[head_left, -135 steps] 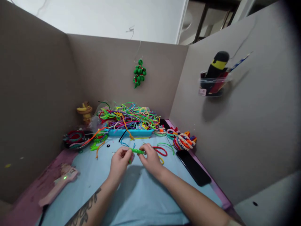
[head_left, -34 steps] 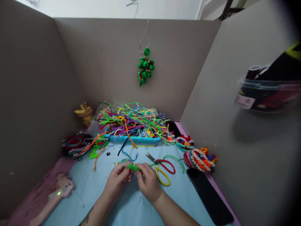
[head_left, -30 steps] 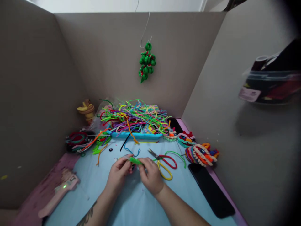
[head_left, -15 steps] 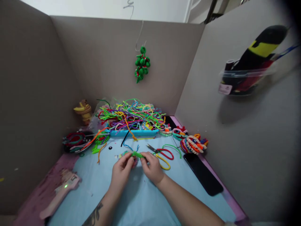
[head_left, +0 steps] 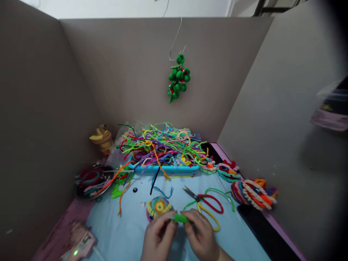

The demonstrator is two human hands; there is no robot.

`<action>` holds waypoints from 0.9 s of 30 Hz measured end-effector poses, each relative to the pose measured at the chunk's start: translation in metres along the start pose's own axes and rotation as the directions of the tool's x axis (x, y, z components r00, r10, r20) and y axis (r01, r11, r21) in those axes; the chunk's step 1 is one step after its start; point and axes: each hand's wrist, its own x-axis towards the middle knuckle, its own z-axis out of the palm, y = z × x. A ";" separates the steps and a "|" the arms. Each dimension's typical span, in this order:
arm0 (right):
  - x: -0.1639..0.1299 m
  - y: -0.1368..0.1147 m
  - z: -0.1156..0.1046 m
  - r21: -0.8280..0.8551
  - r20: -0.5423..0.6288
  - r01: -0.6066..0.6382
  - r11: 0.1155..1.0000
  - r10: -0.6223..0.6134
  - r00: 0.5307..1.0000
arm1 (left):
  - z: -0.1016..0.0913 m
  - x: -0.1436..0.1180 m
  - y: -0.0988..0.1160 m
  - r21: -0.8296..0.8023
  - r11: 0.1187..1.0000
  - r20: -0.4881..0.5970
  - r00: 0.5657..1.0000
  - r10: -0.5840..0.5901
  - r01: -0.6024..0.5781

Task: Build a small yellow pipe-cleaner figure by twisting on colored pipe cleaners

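Between my two hands is a small bright green fuzzy piece [head_left: 180,218], apparently bent pipe cleaner. My left hand [head_left: 159,237] pinches its left end, and my right hand [head_left: 200,233] pinches the right end. Just beyond my left fingers lies a round multicoloured pipe-cleaner piece [head_left: 159,207] with a yellow and orange centre, partly covered by that hand. Scissors [head_left: 198,198] with one red and one yellow handle rest to the right, blades spread. A loose green pipe cleaner [head_left: 221,192] runs beside them.
Behind stands a blue tray [head_left: 168,169] heaped with pipe cleaners [head_left: 163,145]. Several finished colourful pieces [head_left: 252,194] and a black phone [head_left: 268,232] line the right side. At left are a dark bowl [head_left: 81,192] and a pink glue gun [head_left: 81,244]. A green ornament [head_left: 178,78] hangs behind.
The camera view has tilted and shifted, so the hands appear lower and further right. The round piece is now more exposed. Both hands still hold the green piece.
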 end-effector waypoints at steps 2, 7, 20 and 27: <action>0.002 0.001 -0.001 -0.015 -0.012 -0.011 1.000 0.011 1.000 | -0.001 0.002 -0.001 0.065 0.996 -0.039 0.997 0.063 -0.060; 0.007 -0.002 -0.002 -0.056 -0.040 -0.051 0.997 0.049 0.998 | -0.002 0.002 0.000 0.094 0.995 -0.100 0.994 0.054 -0.045; 0.003 -0.020 0.002 -0.140 -0.033 0.015 0.990 -0.020 0.999 | 0.006 0.004 -0.011 -0.134 0.978 -0.101 0.984 0.147 -0.160; -0.008 -0.001 0.005 -0.376 -0.021 0.044 0.926 -0.055 0.998 | 0.007 -0.009 -0.023 0.004 0.970 -0.126 0.962 0.243 -0.244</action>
